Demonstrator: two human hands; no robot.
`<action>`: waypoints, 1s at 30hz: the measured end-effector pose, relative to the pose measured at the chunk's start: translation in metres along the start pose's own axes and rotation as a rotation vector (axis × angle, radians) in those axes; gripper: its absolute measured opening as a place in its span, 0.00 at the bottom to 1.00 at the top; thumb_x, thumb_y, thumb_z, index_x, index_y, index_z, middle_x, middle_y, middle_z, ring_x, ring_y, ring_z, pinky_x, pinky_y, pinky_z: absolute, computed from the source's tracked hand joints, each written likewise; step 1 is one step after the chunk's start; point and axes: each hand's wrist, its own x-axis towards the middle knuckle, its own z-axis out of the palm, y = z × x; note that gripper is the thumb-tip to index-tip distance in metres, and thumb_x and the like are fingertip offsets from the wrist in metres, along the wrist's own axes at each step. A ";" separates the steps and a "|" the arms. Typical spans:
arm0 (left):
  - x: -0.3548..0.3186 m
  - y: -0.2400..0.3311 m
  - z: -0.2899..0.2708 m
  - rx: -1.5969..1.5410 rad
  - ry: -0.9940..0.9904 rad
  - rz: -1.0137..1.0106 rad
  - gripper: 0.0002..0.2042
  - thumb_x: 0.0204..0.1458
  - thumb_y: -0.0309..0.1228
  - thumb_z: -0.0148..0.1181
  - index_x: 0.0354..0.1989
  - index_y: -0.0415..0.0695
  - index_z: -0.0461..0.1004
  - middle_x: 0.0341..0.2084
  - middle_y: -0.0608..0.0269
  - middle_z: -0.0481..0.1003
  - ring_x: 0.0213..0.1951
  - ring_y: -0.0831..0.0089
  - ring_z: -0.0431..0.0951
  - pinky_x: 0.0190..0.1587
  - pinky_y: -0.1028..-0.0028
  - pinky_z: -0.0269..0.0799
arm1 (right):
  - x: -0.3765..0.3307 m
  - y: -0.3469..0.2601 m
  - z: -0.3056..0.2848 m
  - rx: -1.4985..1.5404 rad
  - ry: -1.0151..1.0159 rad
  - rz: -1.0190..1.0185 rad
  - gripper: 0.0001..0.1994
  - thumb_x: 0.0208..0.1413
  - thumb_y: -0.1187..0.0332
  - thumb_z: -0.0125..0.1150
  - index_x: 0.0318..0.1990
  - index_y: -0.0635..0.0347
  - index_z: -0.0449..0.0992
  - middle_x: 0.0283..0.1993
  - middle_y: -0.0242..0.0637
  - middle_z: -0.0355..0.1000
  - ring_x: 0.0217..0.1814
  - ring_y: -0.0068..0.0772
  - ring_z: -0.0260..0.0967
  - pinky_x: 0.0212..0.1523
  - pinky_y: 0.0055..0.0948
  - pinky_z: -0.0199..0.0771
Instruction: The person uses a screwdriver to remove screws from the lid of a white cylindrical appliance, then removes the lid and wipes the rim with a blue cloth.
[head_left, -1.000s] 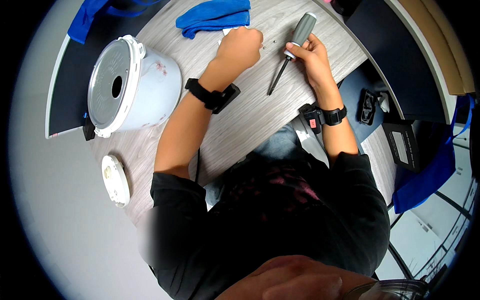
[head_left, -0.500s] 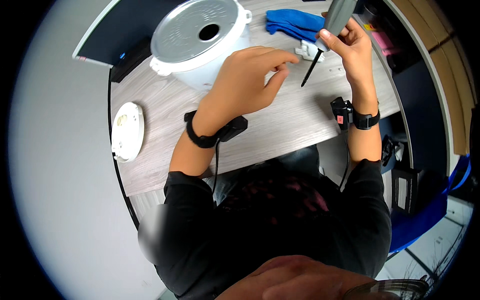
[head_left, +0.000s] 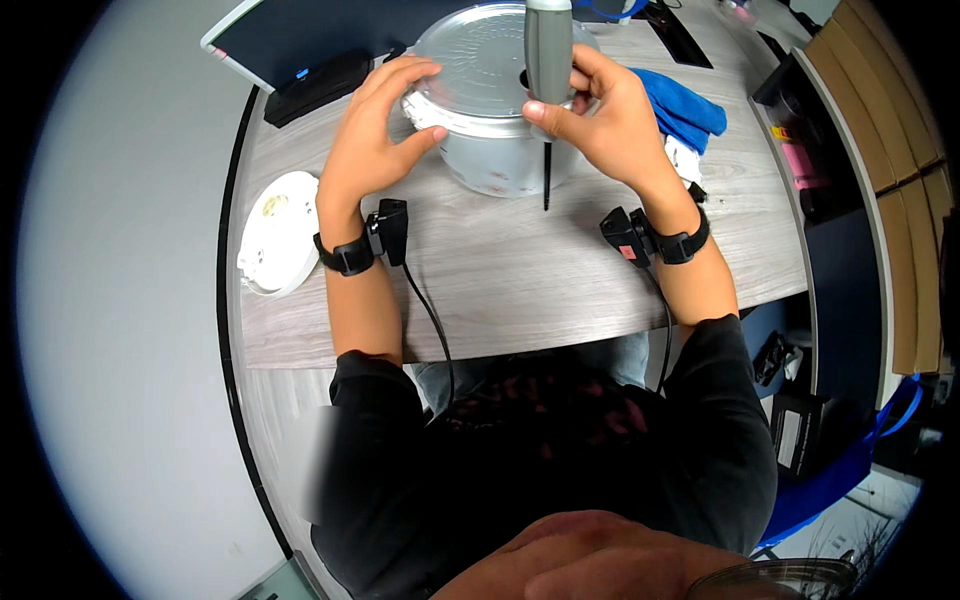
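In front of me a white round appliance body (head_left: 480, 165), like a rice cooker's, stands on the table with a silver metal plate (head_left: 470, 60) on top. My left hand (head_left: 375, 135) is at its left rim, fingers over the plate's edge and thumb apart at the side; whether it grips cannot be told. My right hand (head_left: 605, 115) holds a screwdriver (head_left: 549, 55) by its thick grey handle. The black shaft points down, in front of the body's right side as I see it. The handle partly covers the plate's dark hole.
A white oval cover (head_left: 285, 235) lies left of my left forearm. Right of the body are a crumpled blue cloth (head_left: 685, 110) and a small white part (head_left: 683, 160). A monitor (head_left: 330, 40) and a black case (head_left: 320, 90) stand at the back left, a shelf (head_left: 850, 250) at right.
My left hand has gone from in front of the body to its left rim. My right hand has brought the screwdriver leftward, from beside the blue cloth to the body. The view has shifted.
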 end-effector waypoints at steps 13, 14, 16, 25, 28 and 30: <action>-0.016 -0.031 -0.021 -0.012 -0.056 0.102 0.28 0.29 0.26 0.82 0.47 0.49 0.84 0.48 0.64 0.80 0.57 0.59 0.74 0.60 0.60 0.70 | 0.014 0.023 0.005 0.113 -0.013 0.013 0.25 0.52 0.68 0.76 0.57 0.65 0.77 0.35 0.29 0.81 0.33 0.15 0.64 0.36 0.21 0.67; -0.016 -0.028 -0.019 -0.016 -0.049 0.107 0.28 0.27 0.28 0.82 0.45 0.49 0.85 0.46 0.65 0.80 0.53 0.61 0.75 0.57 0.61 0.71 | 0.015 0.029 0.002 0.100 -0.018 0.012 0.25 0.53 0.69 0.75 0.58 0.67 0.76 0.36 0.31 0.81 0.33 0.16 0.66 0.36 0.21 0.67; -0.015 -0.019 -0.012 -0.031 -0.029 0.121 0.27 0.26 0.30 0.84 0.42 0.49 0.86 0.41 0.66 0.80 0.48 0.64 0.75 0.52 0.63 0.72 | 0.015 0.029 -0.004 0.095 -0.005 0.042 0.25 0.53 0.68 0.76 0.58 0.67 0.76 0.35 0.31 0.81 0.32 0.16 0.66 0.36 0.20 0.67; -0.003 0.020 0.032 0.017 0.100 0.305 0.24 0.28 0.46 0.84 0.34 0.49 0.85 0.30 0.71 0.76 0.39 0.70 0.74 0.42 0.70 0.65 | 0.018 0.017 -0.038 0.185 0.157 -0.063 0.22 0.54 0.67 0.75 0.54 0.67 0.78 0.37 0.37 0.83 0.35 0.21 0.77 0.36 0.19 0.72; -0.002 0.034 0.045 0.041 0.121 0.300 0.25 0.28 0.45 0.85 0.35 0.47 0.84 0.30 0.69 0.76 0.37 0.70 0.74 0.40 0.69 0.65 | 0.024 0.003 -0.044 0.343 0.150 -0.023 0.19 0.56 0.74 0.71 0.54 0.65 0.74 0.39 0.31 0.79 0.36 0.17 0.74 0.36 0.19 0.72; -0.003 0.042 0.052 0.044 0.141 0.271 0.25 0.28 0.45 0.85 0.35 0.47 0.83 0.30 0.69 0.76 0.37 0.69 0.74 0.40 0.69 0.65 | 0.030 -0.001 -0.041 0.416 0.132 -0.061 0.16 0.59 0.76 0.67 0.54 0.64 0.72 0.38 0.28 0.76 0.34 0.14 0.71 0.33 0.17 0.71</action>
